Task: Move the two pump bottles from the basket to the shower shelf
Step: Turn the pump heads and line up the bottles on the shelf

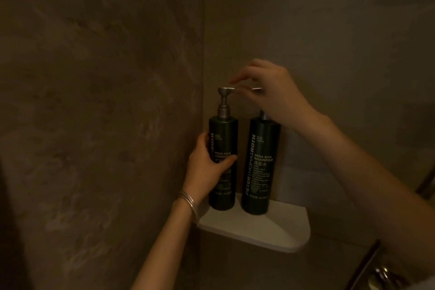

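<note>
Two dark green pump bottles stand upright side by side on the white corner shower shelf (277, 231). The conditioner bottle (223, 139) is on the left, the shampoo bottle (260, 172) on the right. My left hand (207, 162) wraps around the conditioner bottle's body, with bracelets on the wrist. My right hand (268, 92) pinches the spout of the conditioner's silver pump head (224, 90) from the right. My right hand and wrist hide the shampoo bottle's pump. No basket is in view.
Brown stone-look walls meet in the corner behind the shelf. A metal shower fitting (381, 275) and a dark bar (362, 263) sit at the lower right, below the shelf. The light is dim.
</note>
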